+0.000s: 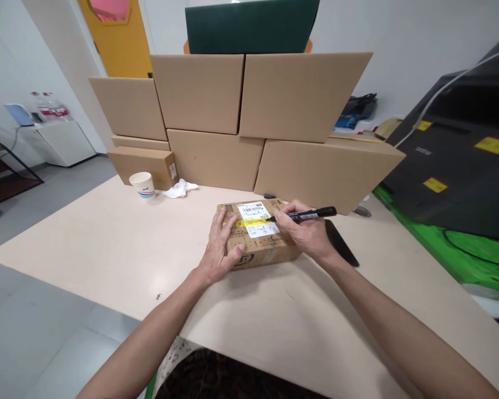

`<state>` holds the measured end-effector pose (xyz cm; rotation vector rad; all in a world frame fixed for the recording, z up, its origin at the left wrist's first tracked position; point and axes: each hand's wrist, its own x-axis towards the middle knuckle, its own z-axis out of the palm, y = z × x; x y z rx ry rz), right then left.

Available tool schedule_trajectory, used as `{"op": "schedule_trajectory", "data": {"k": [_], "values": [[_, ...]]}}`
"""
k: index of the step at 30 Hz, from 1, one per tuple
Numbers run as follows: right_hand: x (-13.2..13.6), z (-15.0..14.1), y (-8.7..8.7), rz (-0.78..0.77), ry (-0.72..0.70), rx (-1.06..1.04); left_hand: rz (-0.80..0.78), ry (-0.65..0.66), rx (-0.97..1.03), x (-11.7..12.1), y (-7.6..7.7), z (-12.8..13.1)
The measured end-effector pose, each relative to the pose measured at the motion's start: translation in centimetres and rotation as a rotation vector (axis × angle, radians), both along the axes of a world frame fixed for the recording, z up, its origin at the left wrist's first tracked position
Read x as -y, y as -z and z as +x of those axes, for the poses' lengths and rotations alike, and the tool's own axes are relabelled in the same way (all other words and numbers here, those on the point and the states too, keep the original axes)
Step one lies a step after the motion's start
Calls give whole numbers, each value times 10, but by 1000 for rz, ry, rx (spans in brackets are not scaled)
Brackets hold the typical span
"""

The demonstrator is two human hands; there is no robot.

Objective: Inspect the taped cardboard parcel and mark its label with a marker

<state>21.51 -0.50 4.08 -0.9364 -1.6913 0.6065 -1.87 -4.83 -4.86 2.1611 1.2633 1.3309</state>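
A small brown cardboard parcel [261, 247] lies on the beige table [108, 238] in front of me. It carries a white shipping label [255, 217] crossed by a yellow strip. My left hand [221, 248] lies on the parcel's left end, fingers spread over the top and thumb against its front side. My right hand [304, 231] is closed round a black marker pen [308, 213], whose tip touches the label near the yellow strip.
Several large cardboard boxes [274, 116] are stacked along the table's far side. A paper cup [143, 184] and a crumpled white tissue [179, 189] stand at the back left. A black flat object [341, 244] lies beside my right wrist. A black machine [461, 160] is at the right.
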Motion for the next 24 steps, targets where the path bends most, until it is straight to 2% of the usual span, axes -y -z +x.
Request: {"op": "schedule_trajectory", "data": {"k": [8,10,13,16,18,20,22,24], "values": [[6,-13,2,-104,-53,70,5,-6,-2,1,0,1],[5,-13,2,-90,-26,72,6,-8,-3,1,0,1],[10,-1,0,-27,53,56,9,-8,0,0,1,1],[23,28,3,56,165,106,6,-15,8,0,2,2],[34,53,13,125,260,175,0,-19,7,0,1,3],[45,78,29,241,267,281,-7,-19,4,0,0,3],[53,99,49,310,192,417,-8,-12,3,0,-1,3],[60,112,67,249,84,598,-7,-9,3,0,-1,3]]}}
